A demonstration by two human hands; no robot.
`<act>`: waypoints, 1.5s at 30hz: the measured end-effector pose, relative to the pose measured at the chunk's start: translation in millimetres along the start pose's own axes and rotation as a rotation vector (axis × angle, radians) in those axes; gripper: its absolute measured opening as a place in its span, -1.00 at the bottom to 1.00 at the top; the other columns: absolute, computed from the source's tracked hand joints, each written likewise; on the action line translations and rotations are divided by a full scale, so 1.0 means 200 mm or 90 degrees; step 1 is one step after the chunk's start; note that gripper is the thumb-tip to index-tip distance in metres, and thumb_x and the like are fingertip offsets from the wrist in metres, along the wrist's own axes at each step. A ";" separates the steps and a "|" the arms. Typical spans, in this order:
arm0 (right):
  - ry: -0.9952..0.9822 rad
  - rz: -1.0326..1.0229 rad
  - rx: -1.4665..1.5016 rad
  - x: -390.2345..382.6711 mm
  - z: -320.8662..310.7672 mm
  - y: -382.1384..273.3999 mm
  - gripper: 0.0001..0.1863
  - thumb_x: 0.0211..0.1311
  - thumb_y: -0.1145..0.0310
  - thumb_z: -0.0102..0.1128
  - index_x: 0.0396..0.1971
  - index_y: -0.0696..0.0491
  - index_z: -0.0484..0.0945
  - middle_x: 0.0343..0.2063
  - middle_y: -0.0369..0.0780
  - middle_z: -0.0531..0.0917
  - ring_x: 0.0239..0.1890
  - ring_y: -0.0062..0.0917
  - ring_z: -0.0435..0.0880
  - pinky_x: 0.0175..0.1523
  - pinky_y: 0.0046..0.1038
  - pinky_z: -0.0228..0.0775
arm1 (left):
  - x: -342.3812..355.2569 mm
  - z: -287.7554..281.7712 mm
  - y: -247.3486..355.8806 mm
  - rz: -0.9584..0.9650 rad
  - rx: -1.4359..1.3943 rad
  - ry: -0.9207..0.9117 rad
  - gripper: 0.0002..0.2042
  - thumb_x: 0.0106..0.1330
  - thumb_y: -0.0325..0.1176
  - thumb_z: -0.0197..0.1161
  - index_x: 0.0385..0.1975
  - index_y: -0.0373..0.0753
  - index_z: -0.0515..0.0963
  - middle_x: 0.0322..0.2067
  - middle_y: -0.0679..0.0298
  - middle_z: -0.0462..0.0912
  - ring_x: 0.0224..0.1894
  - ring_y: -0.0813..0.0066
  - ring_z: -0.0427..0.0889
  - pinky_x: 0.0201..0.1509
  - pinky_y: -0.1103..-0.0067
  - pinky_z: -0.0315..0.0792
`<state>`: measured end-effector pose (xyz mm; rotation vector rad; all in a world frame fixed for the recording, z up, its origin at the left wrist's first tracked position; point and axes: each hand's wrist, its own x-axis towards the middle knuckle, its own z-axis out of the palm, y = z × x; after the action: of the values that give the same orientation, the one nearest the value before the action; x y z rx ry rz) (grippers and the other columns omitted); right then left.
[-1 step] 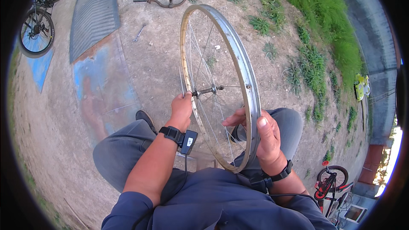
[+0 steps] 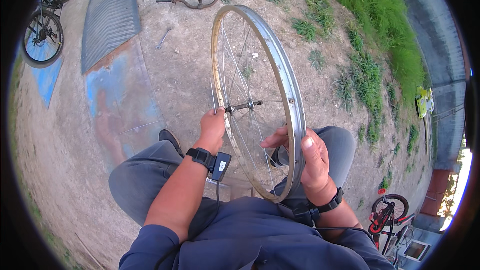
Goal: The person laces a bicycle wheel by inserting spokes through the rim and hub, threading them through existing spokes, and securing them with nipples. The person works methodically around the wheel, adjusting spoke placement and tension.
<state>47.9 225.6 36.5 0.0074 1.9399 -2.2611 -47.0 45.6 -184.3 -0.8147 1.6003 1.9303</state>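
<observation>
A bare bicycle wheel [image 2: 284, 67] without a tyre stands upright before my lap, its silver rim worn yellowish on the left side. Thin spokes run to a dark hub axle [image 2: 244, 106] at its centre. My left hand [image 2: 212, 131] is closed at the wheel's left side, thumb and finger at the rim near the axle end; its other fingers are partly hidden. On the right, my right hand [image 2: 316, 162] grips the rim, thumb on the outside and fingers reaching behind it on the spoke side. Each wrist wears a black strap with a small device.
Rusty handlebars [image 2: 200, 4] lie on the dirt ahead, with a wrench [image 2: 163, 39] nearer on the left. A corrugated sheet [image 2: 112, 22] and a blue-stained board [image 2: 120, 97] lie to the left. Bicycles stand at far left and lower right; grass [image 2: 380, 25] grows along the right wall.
</observation>
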 end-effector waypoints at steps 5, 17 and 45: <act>0.014 -0.013 -0.013 0.01 0.01 0.00 -0.39 0.63 -0.01 -0.12 0.19 0.29 0.56 0.01 0.00 0.74 0.11 -0.31 0.69 0.32 -0.26 0.41 | 0.03 -0.03 0.00 -0.004 -0.010 -0.008 -0.74 0.58 -0.13 0.21 -0.32 -0.14 0.48 -0.54 0.47 0.38 -0.60 0.67 0.28 -0.60 0.57 0.11; 0.010 0.004 0.007 0.03 0.03 -0.02 -0.34 0.61 -0.07 -0.03 0.24 0.31 0.51 0.01 0.06 0.74 0.12 -0.20 0.73 0.32 -0.22 0.48 | -0.13 -0.12 0.16 0.052 -0.094 0.055 -0.80 0.58 -0.20 0.19 -0.24 -0.17 0.51 -0.51 0.45 0.46 -0.57 0.69 0.36 -0.56 0.65 0.22; -0.001 0.002 0.061 0.04 0.08 0.01 -0.36 0.63 -0.06 -0.02 0.20 0.30 0.57 -0.02 0.05 0.76 0.10 -0.28 0.74 0.28 -0.27 0.50 | -0.40 -0.44 0.02 -0.065 -0.084 0.045 -0.61 0.51 -0.55 0.05 0.30 -0.41 0.28 -0.01 0.02 0.61 -0.04 0.21 0.69 0.04 0.38 0.64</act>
<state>41.6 209.0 35.5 0.0191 1.8272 -2.3494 17.8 -42.3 -135.7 -1.0088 1.4533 1.9692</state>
